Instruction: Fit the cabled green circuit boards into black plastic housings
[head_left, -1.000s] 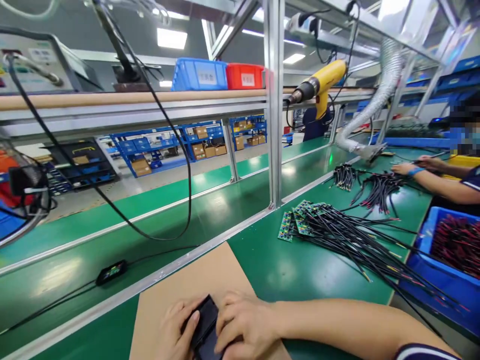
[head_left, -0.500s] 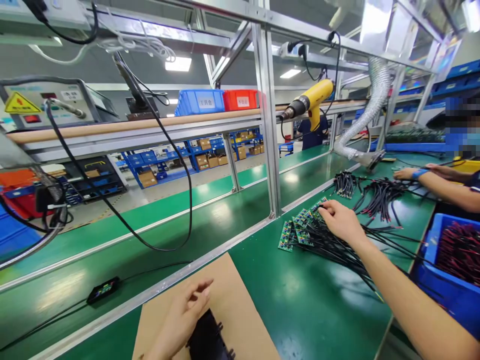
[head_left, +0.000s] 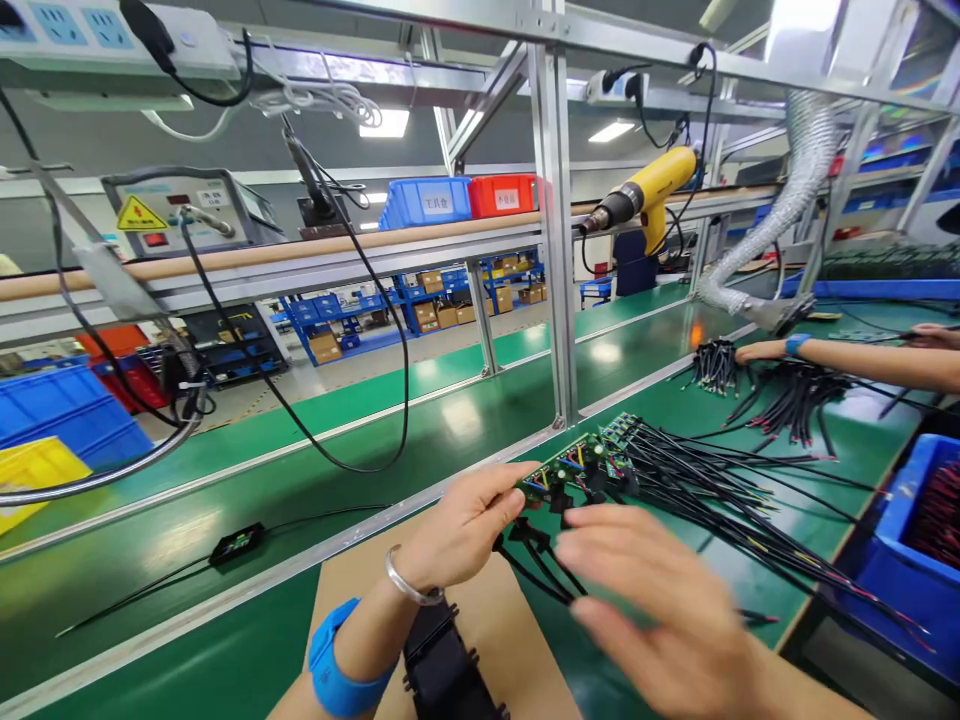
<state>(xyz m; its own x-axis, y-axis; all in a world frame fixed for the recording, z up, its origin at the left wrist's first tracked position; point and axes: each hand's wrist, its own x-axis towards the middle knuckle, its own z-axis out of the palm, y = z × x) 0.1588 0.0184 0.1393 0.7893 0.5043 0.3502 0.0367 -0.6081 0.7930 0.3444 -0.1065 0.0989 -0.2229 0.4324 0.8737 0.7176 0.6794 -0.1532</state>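
My left hand (head_left: 457, 530) pinches the near end of a small green circuit board (head_left: 564, 468) and holds it above the bench. Black leads (head_left: 540, 560) hang from the board. Just below and to the right of it is my right hand (head_left: 645, 610), blurred, fingers stretched out and holding nothing. A black plastic housing (head_left: 442, 670) lies on a brown cardboard sheet (head_left: 517, 620) under my left wrist, which wears a blue band and a silver bangle.
More green boards with long black wires (head_left: 675, 460) lie on the green bench. A blue bin (head_left: 900, 540) stands at right. A co-worker's hand (head_left: 757, 350) rests by wire bundles. An aluminium post (head_left: 559, 250), a yellow heat gun (head_left: 645, 190) and a small black device (head_left: 236, 545) on the belt are nearby.
My right hand has come back from the pile of boards toward me. My left hand has left the black housing and now holds a board with leads.
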